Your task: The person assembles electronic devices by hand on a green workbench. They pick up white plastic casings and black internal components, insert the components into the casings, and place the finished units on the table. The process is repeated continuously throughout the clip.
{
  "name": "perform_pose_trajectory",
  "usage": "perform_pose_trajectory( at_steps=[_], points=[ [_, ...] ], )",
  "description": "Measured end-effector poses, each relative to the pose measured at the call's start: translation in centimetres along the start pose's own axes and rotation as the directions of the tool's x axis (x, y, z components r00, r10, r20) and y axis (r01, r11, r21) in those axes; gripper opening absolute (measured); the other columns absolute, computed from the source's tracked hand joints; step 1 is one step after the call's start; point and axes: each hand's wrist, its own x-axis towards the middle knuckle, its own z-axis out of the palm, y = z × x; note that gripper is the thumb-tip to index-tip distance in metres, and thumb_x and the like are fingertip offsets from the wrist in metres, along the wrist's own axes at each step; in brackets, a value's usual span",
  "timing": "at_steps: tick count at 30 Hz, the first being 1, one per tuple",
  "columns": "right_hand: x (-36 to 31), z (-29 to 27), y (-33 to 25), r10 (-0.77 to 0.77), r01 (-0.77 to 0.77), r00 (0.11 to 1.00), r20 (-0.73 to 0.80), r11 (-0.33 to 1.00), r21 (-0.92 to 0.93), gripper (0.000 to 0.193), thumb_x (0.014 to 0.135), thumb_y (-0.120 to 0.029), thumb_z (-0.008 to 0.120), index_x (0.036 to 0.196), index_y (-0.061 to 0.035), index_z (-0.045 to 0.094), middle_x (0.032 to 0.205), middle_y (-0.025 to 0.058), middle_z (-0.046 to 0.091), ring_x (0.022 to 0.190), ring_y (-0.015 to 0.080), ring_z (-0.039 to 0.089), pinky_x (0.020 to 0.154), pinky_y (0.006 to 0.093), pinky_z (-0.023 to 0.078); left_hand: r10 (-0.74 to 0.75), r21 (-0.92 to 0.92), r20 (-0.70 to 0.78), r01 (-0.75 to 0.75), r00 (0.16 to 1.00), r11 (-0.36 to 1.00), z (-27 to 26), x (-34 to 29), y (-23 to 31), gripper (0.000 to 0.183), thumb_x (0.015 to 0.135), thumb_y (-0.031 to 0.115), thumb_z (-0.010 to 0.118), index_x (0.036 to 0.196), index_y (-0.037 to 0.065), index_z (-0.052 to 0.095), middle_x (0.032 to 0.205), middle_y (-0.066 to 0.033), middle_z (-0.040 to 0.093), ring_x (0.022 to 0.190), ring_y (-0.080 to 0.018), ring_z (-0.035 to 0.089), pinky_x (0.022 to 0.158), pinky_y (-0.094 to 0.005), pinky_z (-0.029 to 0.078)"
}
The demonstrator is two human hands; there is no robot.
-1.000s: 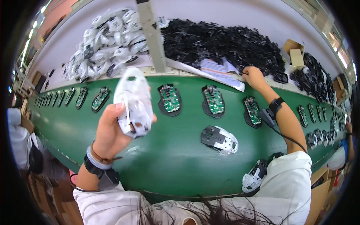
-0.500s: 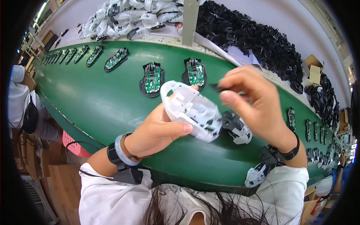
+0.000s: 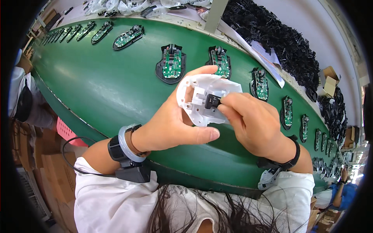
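Note:
My left hand (image 3: 176, 118) holds a white plastic mouse shell (image 3: 196, 83) above the green belt, its hollow inside facing up. Thumb and fingers grip it by its left end. Between thumb and fingertips of my right hand (image 3: 254, 124) is a small black plastic part (image 3: 212, 101), set down into the middle of the shell's inside; whether it is seated there I cannot tell. Just beyond my hands lie mouse bases with green circuit boards, one (image 3: 171, 64) ahead and another (image 3: 220, 62) partly behind the shell.
More mouse bases with boards stretch along the green belt (image 3: 97, 77) to both sides. Behind it are a heap of small black parts (image 3: 272, 35), white bagged parts (image 3: 132, 6) and an upright post (image 3: 215, 15). A white shell (image 3: 268, 178) lies by my right forearm. Other people sit at both ends.
My right hand has brought the small black part leftward and down into the white shell. The shell has turned in my left hand. The view has shifted, and the belt's bases appear farther right.

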Motion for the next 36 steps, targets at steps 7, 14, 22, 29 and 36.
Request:
perform_pose_trajectory(
  at_steps=[7, 14, 22, 29, 36],
  points=[
    [0.2, 0.1, -0.7, -0.031, 0.030, 0.999, -0.007, 0.996, -0.079, 0.036, 0.071, -0.001, 0.075, 0.101, -0.0013, 0.055, 0.075, 0.0098, 0.064, 0.058, 0.0213, 0.063, 0.051, 0.0289, 0.049, 0.013, 0.124, 0.023, -0.016, 1.000, 0.992, -1.1, 0.1, -0.4, 0.070, 0.077, 0.006, 0.065, 0.137, 0.004, 0.029, 0.136, -0.0146, 0.043, 0.126, -0.0235, 0.042, 0.106, -0.0382, 0.032],
    [0.8, 1.1, -1.2, 0.017, -0.021, 0.998, -0.065, 0.998, -0.062, 0.034, 0.069, -0.004, 0.077, 0.098, -0.0023, 0.058, 0.074, 0.0088, 0.065, 0.057, 0.0212, 0.062, 0.051, 0.0290, 0.048, -0.079, 0.030, -0.075, 0.082, 0.994, 0.996, -1.5, 0.3, -0.2, 0.058, 0.081, 0.005, 0.063, 0.132, 0.005, 0.036, 0.132, -0.0159, 0.047, 0.119, -0.0244, 0.050, 0.097, -0.0366, 0.044],
    [-0.3, 0.8, -1.2, 0.113, -0.112, 0.994, 0.003, 0.987, -0.114, 0.016, 0.068, -0.004, 0.076, 0.079, -0.0031, 0.064, 0.068, 0.0081, 0.063, 0.056, 0.0212, 0.060, 0.050, 0.0285, 0.046, 0.000, 0.129, -0.022, 0.003, 1.000, 0.992, -1.5, 0.2, -1.2, 0.051, 0.081, 0.003, 0.059, 0.128, 0.004, 0.040, 0.132, -0.0153, 0.048, 0.116, -0.0225, 0.053, 0.099, -0.0355, 0.042],
    [-0.6, 1.2, -1.2, 0.097, -0.099, 0.995, -0.021, 0.992, -0.077, 0.017, 0.067, -0.002, 0.076, 0.079, -0.0020, 0.064, 0.066, 0.0080, 0.061, 0.054, 0.0209, 0.058, 0.050, 0.0294, 0.045, -0.166, 0.103, -0.110, 0.177, 0.980, 0.979, -1.3, 0.3, -0.8, 0.045, 0.082, 0.005, 0.059, 0.124, 0.004, 0.043, 0.127, -0.0133, 0.052, 0.111, -0.0190, 0.054, 0.096, -0.0332, 0.043],
    [0.5, 1.2, -1.4, 0.112, -0.110, 0.994, 0.009, 0.989, -0.100, 0.036, 0.066, 0.002, 0.076, 0.098, 0.0002, 0.060, 0.070, 0.0089, 0.062, 0.057, 0.0200, 0.058, 0.052, 0.0287, 0.046, -0.072, 0.088, -0.145, 0.085, 0.987, 0.992, -0.8, 0.1, -0.9, 0.047, 0.077, 0.000, 0.053, 0.123, 0.003, 0.045, 0.114, -0.0058, 0.054, 0.102, -0.0108, 0.053, 0.088, -0.0274, 0.045]
  ],
)
